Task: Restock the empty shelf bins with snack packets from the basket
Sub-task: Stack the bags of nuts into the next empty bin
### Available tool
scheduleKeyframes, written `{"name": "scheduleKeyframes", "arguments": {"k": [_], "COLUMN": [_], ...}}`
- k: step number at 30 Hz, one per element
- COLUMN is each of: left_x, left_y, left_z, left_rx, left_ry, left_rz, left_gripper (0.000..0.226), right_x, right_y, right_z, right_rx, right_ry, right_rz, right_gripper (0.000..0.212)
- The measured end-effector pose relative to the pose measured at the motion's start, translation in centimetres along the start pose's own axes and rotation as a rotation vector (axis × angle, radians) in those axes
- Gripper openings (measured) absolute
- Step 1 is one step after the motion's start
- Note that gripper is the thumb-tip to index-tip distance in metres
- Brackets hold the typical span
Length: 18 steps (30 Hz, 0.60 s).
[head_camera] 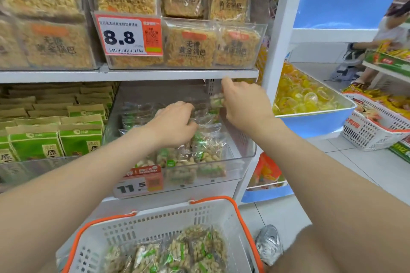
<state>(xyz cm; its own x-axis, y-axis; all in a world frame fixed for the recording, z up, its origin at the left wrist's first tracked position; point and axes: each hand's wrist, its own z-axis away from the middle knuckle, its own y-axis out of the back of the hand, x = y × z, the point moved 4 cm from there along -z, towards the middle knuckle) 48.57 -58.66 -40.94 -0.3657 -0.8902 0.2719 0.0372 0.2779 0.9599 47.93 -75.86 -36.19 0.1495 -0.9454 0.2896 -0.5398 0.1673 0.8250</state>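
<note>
Both arms are up at the middle shelf. The left hand (pixel 175 122) sits knuckles-up at the centre of the frame, fingers bent down into the snack packets (pixel 208 150) heaped in the clear bin (pixel 244 153); the fingertips are buried, so whether they close round one I cannot tell. Just to its right, the right hand (pixel 241 104) is at the bin's back right corner, thumb and fingers pinching a small packet (pixel 216 101) with green print, the forefinger poking up toward the shelf edge above. The bin is partly filled, with packets stacked toward its front wall, above an orange-and-white price tag (pixel 138 182) reading 11.5. At the bottom centre, below the arms, stands the white basket (pixel 155 226) with orange handles, and more green-striped packets of the same sort (pixel 177 252) lie in its bottom. Upper left, the shelf above carries bags of golden crisped rice behind an 8.8 tag (pixel 129 35). Left of the bin are rows of green boxes (pixel 55 139). To the right is a blue tray (pixel 315 119) piled with yellow jelly cups, and beyond it a second white basket (pixel 372 126) tilts on the floor. A grey shoe (pixel 269 244) shows lower right, and another person (pixel 390 29) stands at the far right edge.
</note>
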Motion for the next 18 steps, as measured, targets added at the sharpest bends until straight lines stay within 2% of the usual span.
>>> {"name": "scheduleKeyframes", "arguments": {"k": [2,5,10,13,15,18], "left_x": [-0.6,-1.0,-1.1,-1.3,-1.3,-1.3], "left_y": [-0.9,-2.3,-3.6,-4.1,-4.3,-4.5], "left_z": [-1.0,-2.2,-4.3,-5.4,-5.7,-5.8], "left_rx": [0.044,0.072,0.068,0.010,-0.025,-0.016], "left_ry": [-0.012,-0.042,-0.017,-0.024,-0.038,-0.055], "left_rz": [-0.023,-0.086,-0.173,-0.190,-0.183,-0.142], "left_gripper": [0.033,0.021,0.042,0.045,0.046,0.048], "right_x": [-0.5,-1.2,-1.7,-1.5,-1.2,-0.9], "right_y": [-1.5,-3.7,-5.0,-6.2,-6.6,-7.2], "right_z": [-0.4,-1.0,-2.2,-2.2,-2.7,-3.4], "right_rx": [0.059,0.126,0.150,0.121,0.128,0.085], "right_ry": [0.028,0.066,0.017,-0.041,-0.090,-0.104], "right_rz": [0.053,0.047,0.059,0.023,0.031,-0.007], "right_gripper": [0.052,0.043,0.026,0.019,0.023,0.045]}}
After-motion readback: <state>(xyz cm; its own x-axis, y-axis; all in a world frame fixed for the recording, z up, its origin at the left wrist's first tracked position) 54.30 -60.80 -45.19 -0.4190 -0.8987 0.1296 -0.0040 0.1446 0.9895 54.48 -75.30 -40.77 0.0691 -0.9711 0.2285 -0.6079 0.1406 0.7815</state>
